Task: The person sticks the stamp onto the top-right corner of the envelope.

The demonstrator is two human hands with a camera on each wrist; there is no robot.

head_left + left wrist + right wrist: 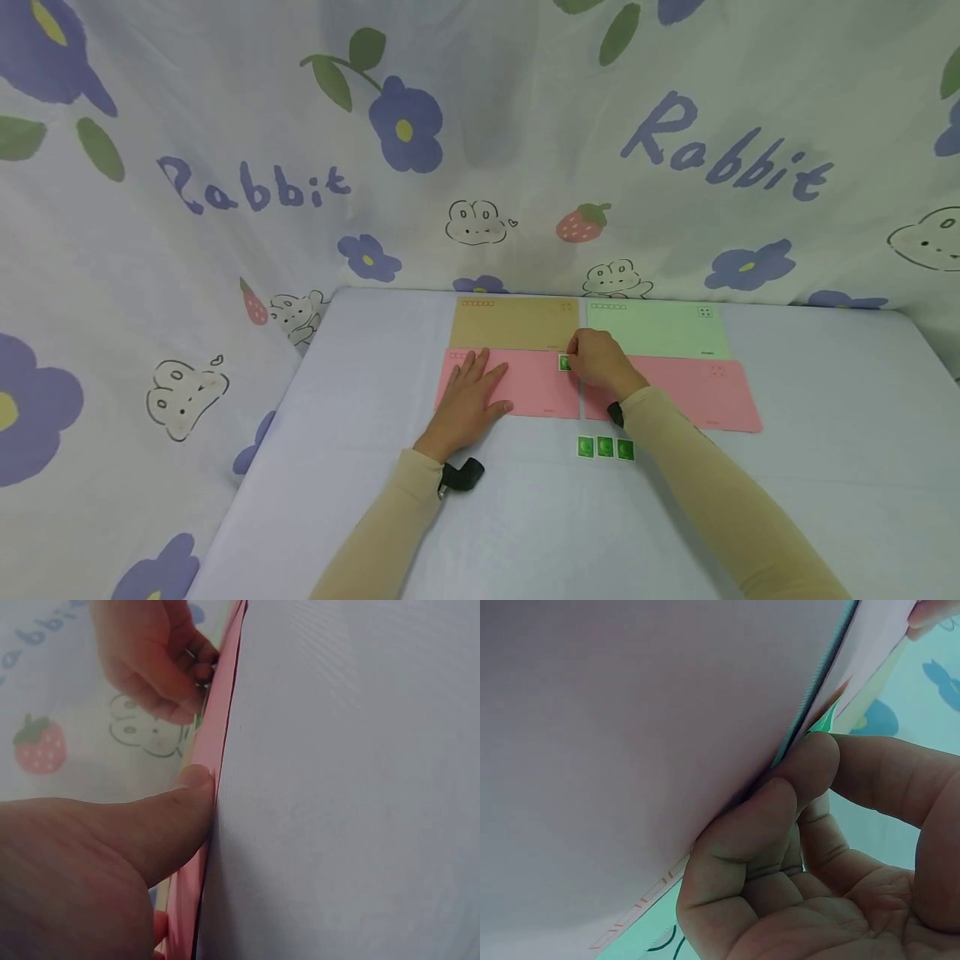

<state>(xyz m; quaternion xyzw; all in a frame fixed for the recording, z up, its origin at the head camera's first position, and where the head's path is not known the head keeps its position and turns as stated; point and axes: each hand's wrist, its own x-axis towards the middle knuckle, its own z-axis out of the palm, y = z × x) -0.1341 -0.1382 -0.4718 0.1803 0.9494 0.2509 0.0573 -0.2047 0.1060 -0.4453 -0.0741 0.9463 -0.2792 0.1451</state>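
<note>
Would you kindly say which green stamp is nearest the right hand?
The stamp at the upper right corner of the left pink envelope; the other three stamps lie on the table.

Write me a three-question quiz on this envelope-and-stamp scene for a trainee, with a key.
1. Multiple choice: which envelope does the left hand rest on?
A. brown envelope
B. green envelope
C. left pink envelope
2. Count: how many stamps make up the row of stamps on the near side of the envelopes?
3. Location: in the head view, at which corner of the left pink envelope is the green stamp by the right hand's fingertips?

Key:
1. C
2. Three
3. Upper right
</note>
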